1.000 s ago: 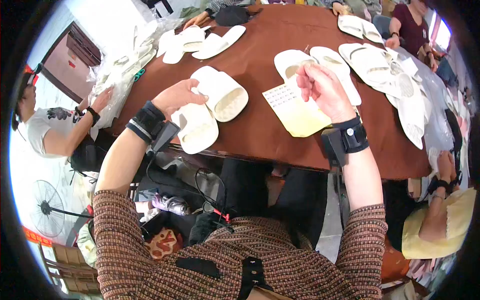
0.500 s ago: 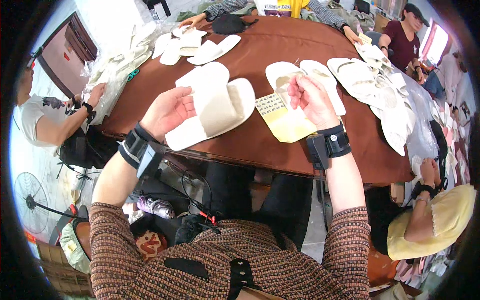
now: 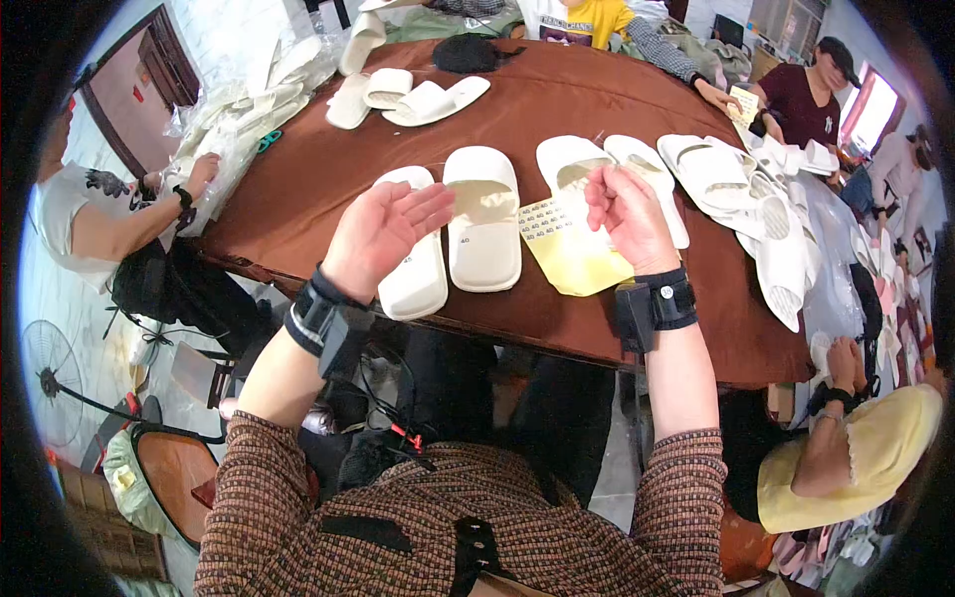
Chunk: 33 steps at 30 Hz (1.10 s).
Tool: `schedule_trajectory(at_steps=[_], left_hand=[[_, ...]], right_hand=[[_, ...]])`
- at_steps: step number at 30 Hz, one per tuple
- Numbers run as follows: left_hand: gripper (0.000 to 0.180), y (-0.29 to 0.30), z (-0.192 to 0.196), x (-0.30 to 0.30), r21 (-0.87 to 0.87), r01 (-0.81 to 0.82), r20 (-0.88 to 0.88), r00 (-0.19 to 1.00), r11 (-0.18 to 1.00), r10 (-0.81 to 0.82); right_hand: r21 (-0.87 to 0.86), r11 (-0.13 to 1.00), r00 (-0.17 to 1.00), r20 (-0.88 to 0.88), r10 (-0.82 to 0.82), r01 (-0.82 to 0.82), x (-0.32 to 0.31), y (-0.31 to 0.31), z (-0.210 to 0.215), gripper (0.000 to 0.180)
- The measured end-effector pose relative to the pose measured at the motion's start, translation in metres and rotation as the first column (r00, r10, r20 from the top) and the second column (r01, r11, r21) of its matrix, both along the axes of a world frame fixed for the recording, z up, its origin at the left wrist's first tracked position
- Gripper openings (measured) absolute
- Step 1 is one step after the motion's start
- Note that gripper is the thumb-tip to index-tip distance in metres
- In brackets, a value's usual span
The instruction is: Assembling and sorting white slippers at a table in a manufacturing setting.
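"What sort of place is this?"
"It looks like a workshop. White slippers are heaped along the right of a big brown table, and more lie among clear plastic on the left."
"Might it be a shop?"
"Less likely: people are gathered round the table. One in a white shirt has hands at the plastic, another in a dark red shirt is at the far right. A sticker sheet lies by the nearest pairs."
"And the room?"
"Pale walls and a standing fan."
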<state>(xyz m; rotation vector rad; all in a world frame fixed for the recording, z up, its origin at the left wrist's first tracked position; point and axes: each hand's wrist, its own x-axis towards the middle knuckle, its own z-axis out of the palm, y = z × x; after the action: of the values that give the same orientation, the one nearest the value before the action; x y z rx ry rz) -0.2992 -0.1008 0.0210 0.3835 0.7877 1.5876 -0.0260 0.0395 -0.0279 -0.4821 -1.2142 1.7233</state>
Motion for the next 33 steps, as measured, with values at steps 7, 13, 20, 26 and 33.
schedule_trajectory(at_steps=[7,13,20,26,33], left_hand=[[0.036,-0.066,-0.025,-0.018,0.282,-0.182,-0.596,0.736,0.942,0.321],[0.018,-0.1,-0.077,-0.005,0.379,-0.278,-0.868,0.222,0.882,0.443],[0.036,-0.092,-0.074,0.019,0.525,0.122,-0.746,-0.411,0.842,0.525],[0.037,-0.069,-0.063,0.03,0.397,0.27,-0.723,-0.496,0.877,0.48],[0.045,-0.064,-0.075,0.034,0.35,0.284,-0.718,-0.531,0.893,0.45]], right_hand=[[0.051,0.998,1.0,0.006,0.024,-0.024,0.004,0.001,0.003,0.024],[0.028,0.998,0.998,0.021,-0.055,0.055,-0.001,-0.004,0.004,0.025],[0.006,1.0,0.999,0.036,-0.024,0.023,-0.001,-0.001,0.003,0.024],[0.004,0.999,0.999,0.042,-0.032,0.032,0.001,0.0,0.002,0.023],[-0.001,0.999,0.997,0.07,-0.041,0.041,-0.002,-0.003,0.005,0.023]])
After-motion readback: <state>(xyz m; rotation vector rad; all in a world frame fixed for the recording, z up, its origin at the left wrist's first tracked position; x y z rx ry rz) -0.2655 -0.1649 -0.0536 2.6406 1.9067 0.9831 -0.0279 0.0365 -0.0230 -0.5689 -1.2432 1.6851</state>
